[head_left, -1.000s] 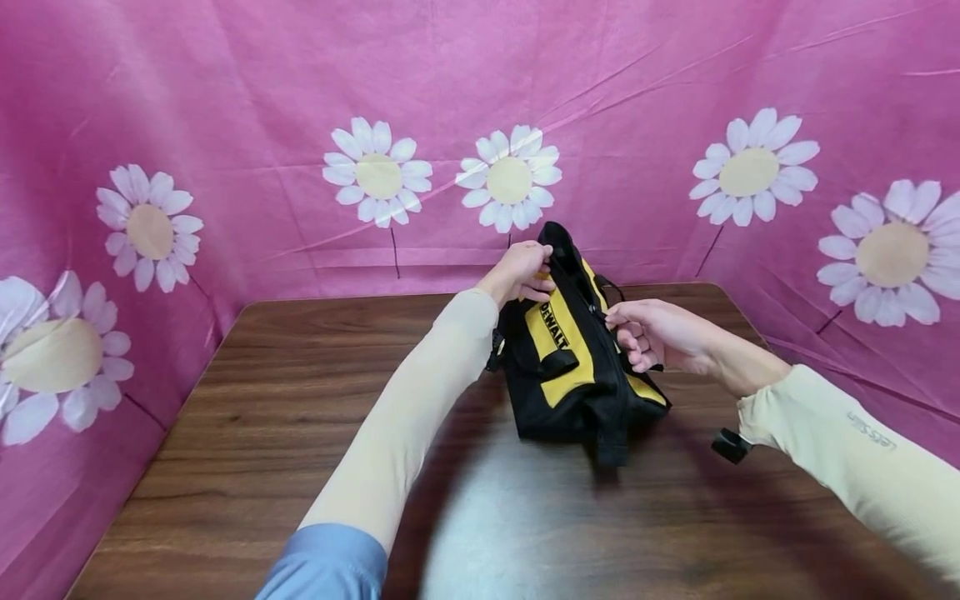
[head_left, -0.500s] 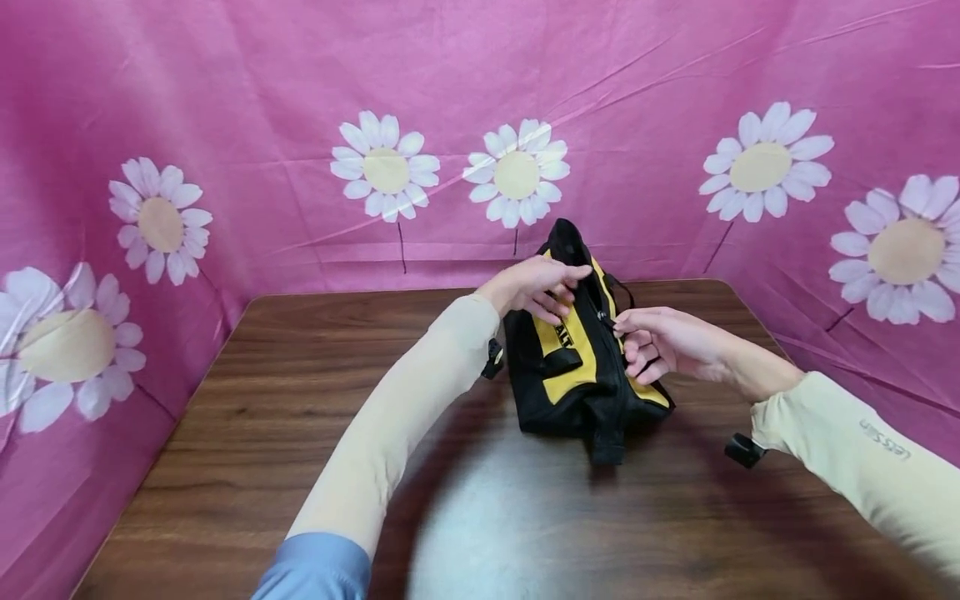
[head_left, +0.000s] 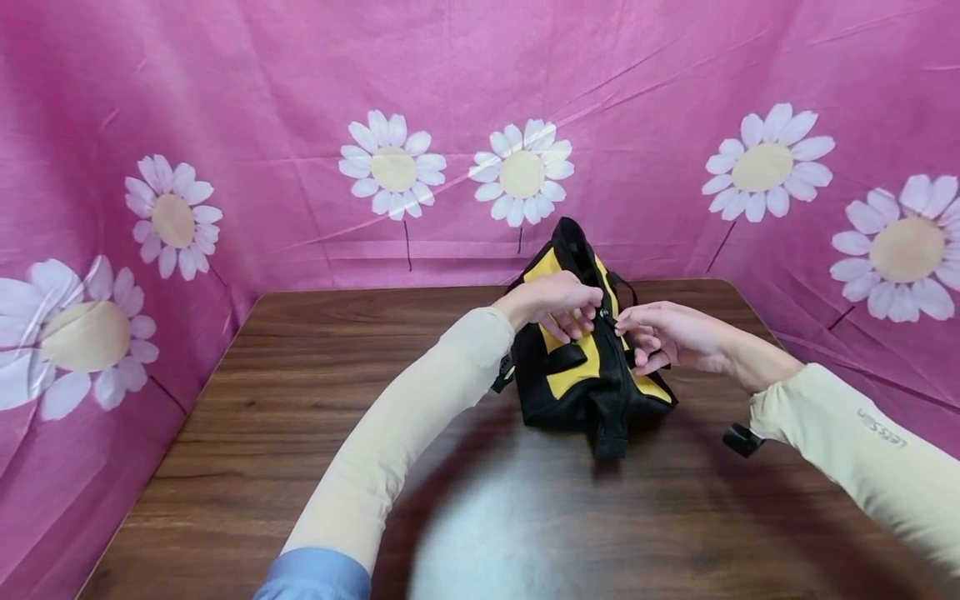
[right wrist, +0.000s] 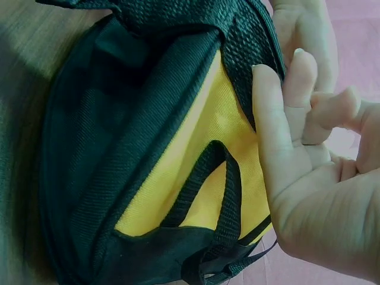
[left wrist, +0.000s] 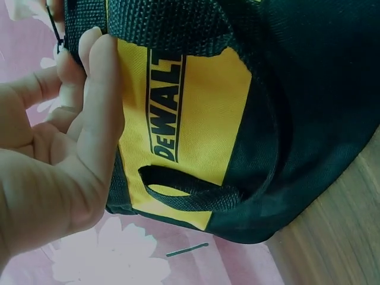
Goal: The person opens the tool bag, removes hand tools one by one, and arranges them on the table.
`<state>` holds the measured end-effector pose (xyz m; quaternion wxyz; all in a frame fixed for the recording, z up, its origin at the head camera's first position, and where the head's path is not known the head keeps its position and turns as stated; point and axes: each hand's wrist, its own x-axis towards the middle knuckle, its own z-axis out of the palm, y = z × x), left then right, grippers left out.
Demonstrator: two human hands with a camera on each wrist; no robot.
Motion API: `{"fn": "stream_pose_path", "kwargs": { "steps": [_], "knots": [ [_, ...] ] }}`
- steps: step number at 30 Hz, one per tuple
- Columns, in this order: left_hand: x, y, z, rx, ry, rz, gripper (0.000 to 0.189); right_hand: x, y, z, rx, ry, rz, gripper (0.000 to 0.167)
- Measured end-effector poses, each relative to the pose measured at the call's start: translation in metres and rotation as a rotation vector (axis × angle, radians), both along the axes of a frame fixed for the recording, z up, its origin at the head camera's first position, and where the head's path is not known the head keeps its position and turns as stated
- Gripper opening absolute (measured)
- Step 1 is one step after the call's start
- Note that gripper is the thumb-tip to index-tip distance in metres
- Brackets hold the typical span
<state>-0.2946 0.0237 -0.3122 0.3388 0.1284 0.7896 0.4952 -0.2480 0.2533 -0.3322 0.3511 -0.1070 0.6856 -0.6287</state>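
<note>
A black and yellow DeWalt tool bag (head_left: 576, 382) stands on the table, its zipped top running away from me. My left hand (head_left: 558, 302) reaches over the near yellow panel, its thumb and forefinger pinching the bag's top edge beside the zipper. Opposite it, my right hand (head_left: 675, 335) has thumb and forefinger together at the zipper pull, its other fingers loosely curled. A dark zipper slider (left wrist: 60, 44) shows by the left fingertips in the left wrist view. Right fingers lie along the bag's other yellow side (right wrist: 178, 166) in the right wrist view; the right pinch itself is hidden there.
Black webbing handle loops (right wrist: 233, 202) hang on the bag's sides. The brown wooden table (head_left: 337, 358) ends at a back edge close behind the bag. A pink cloth (head_left: 450, 67) with white daisies surrounds the table.
My left hand has left the bag's far top corner and come nearer along the zipper, towards the right hand. The right hand stays at about the same spot.
</note>
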Motion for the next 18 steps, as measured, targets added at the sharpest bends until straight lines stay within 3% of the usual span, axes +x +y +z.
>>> {"fn": "stream_pose_path", "kwargs": {
  "steps": [7, 13, 18],
  "knots": [
    [0.007, -0.002, -0.003, -0.008, 0.144, 0.016, 0.035, 0.013, 0.000, -0.002, 0.035, 0.006, -0.013, 0.015],
    [0.008, -0.008, 0.001, 0.016, 0.178, 0.029, 0.037, 0.024, 0.012, -0.002, 0.000, 0.018, 0.108, 0.019],
    [0.010, -0.015, 0.002, 0.032, 0.220, 0.048, 0.039, 0.031, 0.022, -0.005, -0.112, 0.006, 0.248, 0.026]
  ]
}}
